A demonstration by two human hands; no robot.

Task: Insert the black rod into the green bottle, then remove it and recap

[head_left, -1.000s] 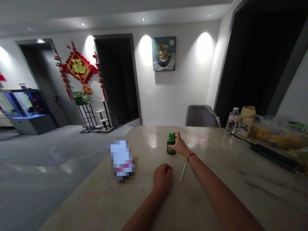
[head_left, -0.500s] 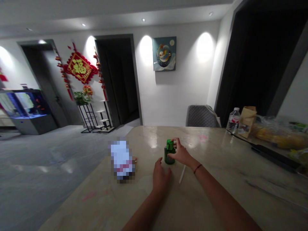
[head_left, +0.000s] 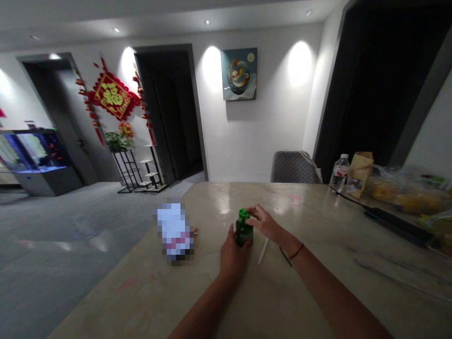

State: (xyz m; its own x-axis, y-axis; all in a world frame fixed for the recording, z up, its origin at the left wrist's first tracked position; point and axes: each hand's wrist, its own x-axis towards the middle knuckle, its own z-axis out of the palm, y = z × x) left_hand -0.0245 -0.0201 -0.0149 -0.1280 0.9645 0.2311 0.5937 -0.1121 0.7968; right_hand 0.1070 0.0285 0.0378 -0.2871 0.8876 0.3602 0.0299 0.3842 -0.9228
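Note:
A small dark green bottle [head_left: 244,233] stands upright on the table in front of me. Its top [head_left: 243,213] is brighter green and looks ridged. My left hand [head_left: 233,256] is curled around the bottle's lower body, thumb on the near right side and fingers on the left. From the right, my right hand [head_left: 263,222] has thumb and fingertips closed at the bottle's neck and top. Just right of the bottle lies a thin white stick [head_left: 263,251]. A thin black strip [head_left: 285,256] shows beside my right wrist, partly hidden by the arm.
On the left of the marble-look table [head_left: 197,292] lies a blurred-out, phone-like object [head_left: 174,230]. At the right are a plastic water bottle [head_left: 339,173], a paper bag [head_left: 359,174], plastic bags of yellow food [head_left: 406,193] and a long black object [head_left: 399,226]. A grey chair [head_left: 295,167] stands behind.
My left hand has moved up against the bottle and curled around its body. My right hand has shifted from the bottle's side to its neck and top. The view has tilted slightly.

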